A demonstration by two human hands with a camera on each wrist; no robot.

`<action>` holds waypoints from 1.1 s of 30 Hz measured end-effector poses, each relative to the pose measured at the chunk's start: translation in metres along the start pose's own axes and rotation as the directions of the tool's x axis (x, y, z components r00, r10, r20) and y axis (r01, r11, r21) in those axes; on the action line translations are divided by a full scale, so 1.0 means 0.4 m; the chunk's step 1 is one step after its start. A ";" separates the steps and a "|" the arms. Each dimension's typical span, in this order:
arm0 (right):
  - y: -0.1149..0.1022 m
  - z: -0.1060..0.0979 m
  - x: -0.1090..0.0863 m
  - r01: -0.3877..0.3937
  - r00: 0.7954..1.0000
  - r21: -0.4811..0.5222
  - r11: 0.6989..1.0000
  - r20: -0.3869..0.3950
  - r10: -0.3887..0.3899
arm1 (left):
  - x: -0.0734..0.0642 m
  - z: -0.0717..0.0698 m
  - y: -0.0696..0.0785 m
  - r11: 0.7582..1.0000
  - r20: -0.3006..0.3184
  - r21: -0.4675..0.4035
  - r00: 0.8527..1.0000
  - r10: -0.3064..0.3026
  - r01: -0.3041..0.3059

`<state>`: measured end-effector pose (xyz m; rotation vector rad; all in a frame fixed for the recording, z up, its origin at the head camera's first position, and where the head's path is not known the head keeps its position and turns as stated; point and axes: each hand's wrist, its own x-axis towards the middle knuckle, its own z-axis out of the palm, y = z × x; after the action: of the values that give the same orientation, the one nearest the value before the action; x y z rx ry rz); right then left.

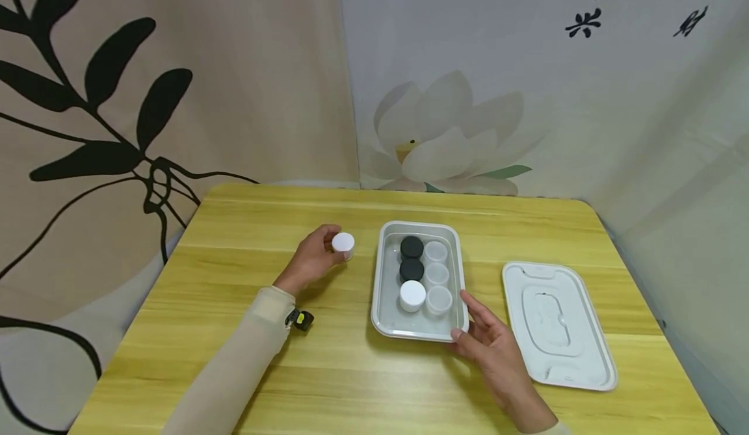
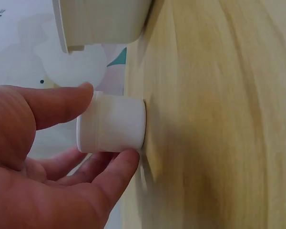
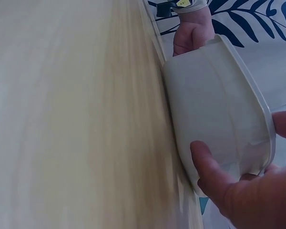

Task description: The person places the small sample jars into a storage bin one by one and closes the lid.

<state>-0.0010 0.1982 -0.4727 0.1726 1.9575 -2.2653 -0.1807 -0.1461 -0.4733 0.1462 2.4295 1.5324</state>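
My left hand [image 1: 311, 261] pinches a small white jar [image 1: 343, 244] between thumb and fingers, left of a light grey plastic bin [image 1: 386, 305]. In the left wrist view the white jar [image 2: 117, 123] stands upright, its base at or just over the tabletop; which of these I cannot tell. My right hand [image 1: 496, 355] grips the bin's near right corner, thumb and fingers spread around its rim and wall, as the bin wall [image 3: 205, 105] shows in the right wrist view. Inside the bin are two black-lidded jars [image 1: 412, 259], one white-lidded jar [image 1: 412, 296] and three translucent jars [image 1: 436, 272].
A white rectangular lid [image 1: 558, 324] lies flat on the wooden table [image 1: 281, 383], right of the bin and beside my right hand. Printed curtains [image 1: 263, 84] hang behind the table's far edge.
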 end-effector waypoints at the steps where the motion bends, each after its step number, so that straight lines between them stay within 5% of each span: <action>1: 0.000 0.000 0.000 0.000 1.000 0.000 1.000 0.000 0.000 | 0.001 0.001 -0.002 1.000 -0.003 -0.004 1.000 0.003 -0.003; 14: -0.004 0.002 -0.002 0.002 1.000 -0.001 1.000 -0.001 -0.002 | -0.019 0.001 -0.005 0.999 -0.017 -0.036 1.000 0.002 -0.003; 24: -0.004 0.006 -0.007 0.026 1.000 0.027 0.999 -0.005 -0.026 | -0.065 -0.005 0.083 0.997 -0.018 -0.064 0.999 0.047 -0.048; 33: -0.005 0.008 -0.008 0.014 1.000 0.028 1.000 -0.010 -0.014 | -0.118 0.035 0.147 0.990 0.027 -0.118 0.996 0.083 -0.079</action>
<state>0.0017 0.1953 -0.4696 0.1745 1.9386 -2.3056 -0.1347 -0.1187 -0.4182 0.2469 2.3290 1.6894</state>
